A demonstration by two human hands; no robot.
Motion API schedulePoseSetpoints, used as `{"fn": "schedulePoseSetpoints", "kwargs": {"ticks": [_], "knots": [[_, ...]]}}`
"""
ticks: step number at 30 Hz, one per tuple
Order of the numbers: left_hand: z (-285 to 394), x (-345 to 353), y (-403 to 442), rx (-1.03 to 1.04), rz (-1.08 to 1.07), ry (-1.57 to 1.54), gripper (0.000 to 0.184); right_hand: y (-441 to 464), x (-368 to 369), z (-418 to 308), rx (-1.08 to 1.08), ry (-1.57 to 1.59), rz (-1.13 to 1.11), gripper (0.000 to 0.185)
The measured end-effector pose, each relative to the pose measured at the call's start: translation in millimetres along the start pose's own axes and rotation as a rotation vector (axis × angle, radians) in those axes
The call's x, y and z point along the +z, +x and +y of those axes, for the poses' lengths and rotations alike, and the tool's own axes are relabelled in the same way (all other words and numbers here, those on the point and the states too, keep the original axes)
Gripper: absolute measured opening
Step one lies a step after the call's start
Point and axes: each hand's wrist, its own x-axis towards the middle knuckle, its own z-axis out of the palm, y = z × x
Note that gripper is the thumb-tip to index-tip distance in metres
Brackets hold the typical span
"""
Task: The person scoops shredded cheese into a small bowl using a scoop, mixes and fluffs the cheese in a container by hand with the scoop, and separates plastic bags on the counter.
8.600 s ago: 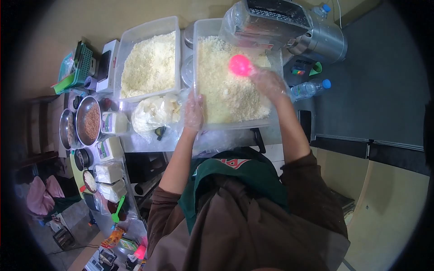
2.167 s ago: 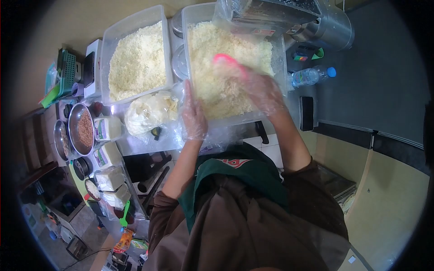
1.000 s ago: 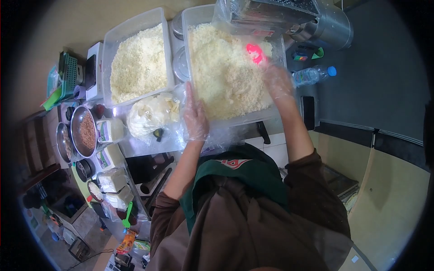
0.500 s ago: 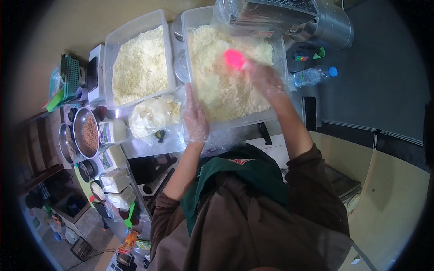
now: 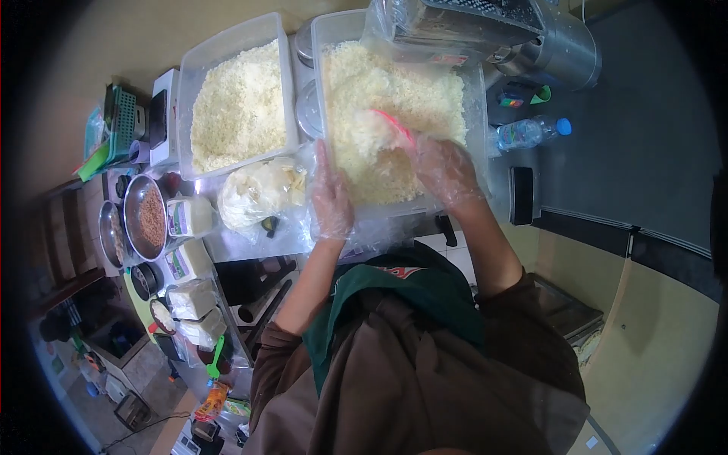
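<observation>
right grip curls around the pink scoop — left grip lies outstretched against the tub.

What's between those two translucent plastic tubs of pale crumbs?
In the head view, two round silvery objects, partly hidden, show between the left tub and the right tub.

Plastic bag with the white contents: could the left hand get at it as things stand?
Probably yes: the left hand, against the tub, shows no tool in it, and the plastic bag lies just beside it, with seemingly only loose clear plastic between.
</observation>
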Motion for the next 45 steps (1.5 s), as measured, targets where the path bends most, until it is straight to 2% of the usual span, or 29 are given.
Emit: {"fn": "schedulePoseSetpoints", "kwargs": {"ticks": [1,4,5,7,11,13,14,16,18,19,20,21,22,24,25,27,29,30,31,33,35,37,39,40,42,43,45], "knots": [[0,1,0,0.001,-0.003,0.0,0.064,0,-2,1,-0.106,0.006,0.155,0.033],[-1,-1,0,-0.018,-0.001,-0.038,0.065,0,-12,-2,-0.033,-0.024,0.251,0.028],[-4,0,1,0.04,0.03,0.036,0.062,0,-14,-1,-0.038,-0.024,0.248,0.028],[-5,1,-1,0.094,0.057,0.106,0.059,-1,-17,7,-0.055,0.055,0.399,0.026],[-6,1,0,0.07,0.04,0.053,0.061,3,3,26,-0.112,0.188,0.425,0.028],[-6,1,1,0.081,0.038,0.061,0.062,6,15,35,-0.053,-0.082,0.375,0.031],[-6,2,1,0.079,0.053,0.038,0.063,9,16,43,-0.052,-0.082,0.374,0.031],[4,0,4,0.079,0.068,0.016,0.065,12,4,47,0.161,-0.154,0.245,0.039],[22,-6,6,0.249,0.177,0.449,0.061,3,-1,48,0.168,-0.103,0.278,0.042],[36,-10,12,0.25,0.17,0.448,0.061,-4,-1,49,0.173,-0.055,0.307,0.046],[52,-14,20,0.323,0.048,0.609,0.05,-9,5,51,0.176,-0.053,0.304,0.046],[62,-16,29,0.396,-0.073,0.77,0.041,-12,17,54,0.065,0.001,0.379,0.05],[67,-13,37,0.399,-0.069,0.775,0.041,-14,26,55,-0.05,0.056,0.456,0.054],[76,3,52,0.291,-0.333,0.981,0.025,-19,37,57,-0.058,0.141,0.502,0.056],[76,12,59,0.295,-0.333,0.983,0.025,-20,41,59,-0.058,0.223,0.545,0.058],[73,29,69,0.177,-0.463,1.191,0.026,-20,49,65,-0.082,0.262,0.595,0.058],[67,36,73,0.172,-0.444,1.233,0.027,-19,52,67,-0.108,0.308,0.646,0.059],[64,40,73,0.162,-0.421,1.269,0.027,-20,49,64,-0.064,0.293,0.581,0.057],[59,42,74,0.169,-0.426,1.275,0.027,-20,48,64,-0.02,0.277,0.517,0.056],[54,42,73,0.229,-0.407,1.296,0.015,-20,50,66,-0.044,0.305,0.56,0.056],[55,43,74,0.243,-0.425,1.247,0.015,-20,50,65,-0.084,0.339,0.601,0.055],[57,39,73,0.246,-0.434,1.201,0.015,-22,48,64,0.006,0.321,0.46,0.054],[61,39,67,0.368,-0.332,0.979,0.019,-23,47,64,0.009,0.315,0.439,0.054],[64,37,66,0.364,-0.328,0.98,0.019,-23,47,65,0.019,0.301,0.423,0.054],[70,29,67,0.148,-0.304,0.861,0.015,-22,48,65,0.001,0.317,0.443,0.053],[71,20,67,0.146,-0.305,0.864,0.015,-22,49,66,-0.012,0.333,0.461,0.052],[73,-11,64,0.162,-0.153,0.566,0.01,-21,50,67,-0.016,0.328,0.453,0.051]]}}
